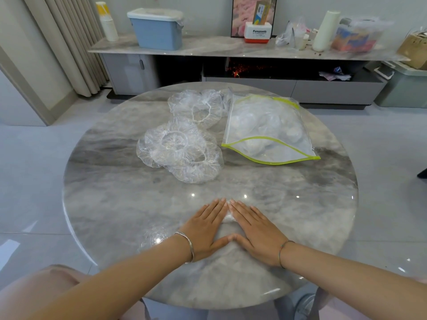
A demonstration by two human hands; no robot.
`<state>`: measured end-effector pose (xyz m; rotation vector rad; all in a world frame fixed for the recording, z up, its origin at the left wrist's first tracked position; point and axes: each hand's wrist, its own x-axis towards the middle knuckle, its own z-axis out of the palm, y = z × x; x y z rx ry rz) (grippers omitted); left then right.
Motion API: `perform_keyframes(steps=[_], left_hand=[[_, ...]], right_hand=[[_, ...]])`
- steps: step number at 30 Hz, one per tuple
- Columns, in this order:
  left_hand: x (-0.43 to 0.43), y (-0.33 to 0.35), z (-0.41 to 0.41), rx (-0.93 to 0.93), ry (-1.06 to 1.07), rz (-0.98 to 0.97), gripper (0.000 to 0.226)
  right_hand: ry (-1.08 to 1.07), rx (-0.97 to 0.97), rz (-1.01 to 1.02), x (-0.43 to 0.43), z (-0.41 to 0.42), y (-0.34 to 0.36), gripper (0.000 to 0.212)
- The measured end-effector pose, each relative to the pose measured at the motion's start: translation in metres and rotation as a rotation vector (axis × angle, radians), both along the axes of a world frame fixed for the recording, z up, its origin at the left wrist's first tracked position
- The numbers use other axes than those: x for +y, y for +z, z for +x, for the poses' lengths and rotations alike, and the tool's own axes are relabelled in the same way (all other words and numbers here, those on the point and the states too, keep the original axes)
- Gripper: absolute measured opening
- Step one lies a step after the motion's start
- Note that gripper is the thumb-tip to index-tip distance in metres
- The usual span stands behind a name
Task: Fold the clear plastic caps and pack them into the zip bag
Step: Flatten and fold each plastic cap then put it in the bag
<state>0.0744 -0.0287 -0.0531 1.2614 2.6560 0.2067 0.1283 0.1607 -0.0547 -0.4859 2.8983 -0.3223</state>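
A clear plastic cap (227,217) lies flattened on the round marble table (111,188) near its front edge. My left hand (205,229) and my right hand (256,229) press flat on it side by side, fingers straight, thumbs and fingertips meeting. Part of this cap (153,239) shows left of my left wrist. A pile of loose clear caps (182,153) sits mid-table, with another cap (198,107) behind it. The zip bag (265,130), clear with a yellow-green edge, lies at the right with its mouth open toward me and folded caps inside.
Behind the table runs a low marble-topped cabinet (208,50) with a blue lidded bin (158,28), paper cups (107,21), a Panasonic box (257,32) and bagged clutter. Curtains (74,42) hang at the left. A green bin (404,86) stands on the floor at the right.
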Motion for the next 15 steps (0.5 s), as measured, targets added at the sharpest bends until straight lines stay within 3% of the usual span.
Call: perform_keyframes(steps=[3, 5, 8, 11, 15], left_hand=[[0.001, 0.002, 0.002, -0.003, 0.015, -0.012, 0.088], [0.002, -0.001, 0.004, 0.012, 0.023, -0.007, 0.088], [0.005, -0.005, 0.007, 0.020, 0.049, 0.010, 0.091], [0.011, -0.001, 0.009, -0.004, 0.060, 0.019, 0.084], [0.020, 0.002, 0.009, -0.001, 0.040, 0.038, 0.073]], right_hand=[[-0.026, -0.062, -0.078, -0.003, 0.001, 0.006, 0.081], [-0.103, -0.064, -0.301, -0.005, -0.001, 0.012, 0.075], [-0.472, 0.053, -0.617, -0.001, -0.015, 0.015, 0.066], [-0.820, -0.161, -0.869, 0.005, -0.035, 0.020, 0.055], [-0.853, -0.352, -1.017, 0.010, -0.043, 0.022, 0.051]])
